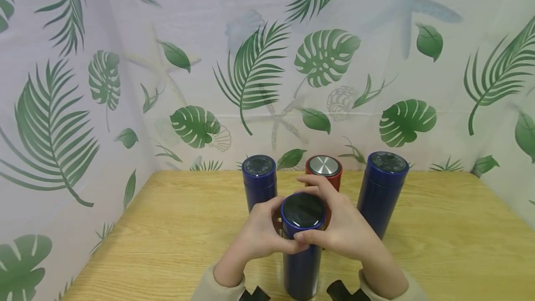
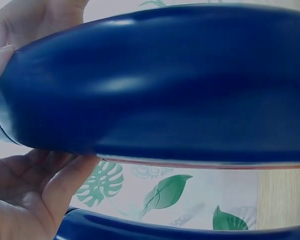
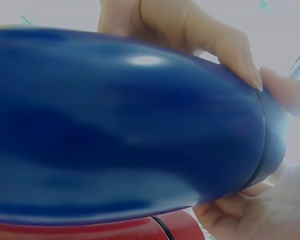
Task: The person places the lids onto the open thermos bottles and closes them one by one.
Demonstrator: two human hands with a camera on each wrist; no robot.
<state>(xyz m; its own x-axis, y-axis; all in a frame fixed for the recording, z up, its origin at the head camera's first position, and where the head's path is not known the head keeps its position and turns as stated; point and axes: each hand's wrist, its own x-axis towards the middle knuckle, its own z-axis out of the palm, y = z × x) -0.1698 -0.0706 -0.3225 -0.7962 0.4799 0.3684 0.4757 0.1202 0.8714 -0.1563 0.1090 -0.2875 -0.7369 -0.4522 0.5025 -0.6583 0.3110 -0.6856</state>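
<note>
A dark blue vacuum flask (image 1: 302,268) with a glossy black-topped lid (image 1: 303,210) stands upright between the two hands. My left hand (image 1: 260,232) grips the upper body just below the lid, thumb across the front. Around the lid curls my right hand (image 1: 348,227), its thumb at the front near the left thumb and its fingers behind. In the left wrist view the blue body (image 2: 165,90) fills most of the picture. From the right wrist, a dark seam (image 3: 263,130) shows between body and lid, with fingertips at it.
Behind the held flask stand a blue flask (image 1: 260,188) on the left, a red flask (image 1: 334,181) with a silver-topped lid in the middle, and another blue flask (image 1: 381,199) on the right. The wooden table (image 1: 167,245) meets a leaf-patterned curtain (image 1: 259,120) at its back.
</note>
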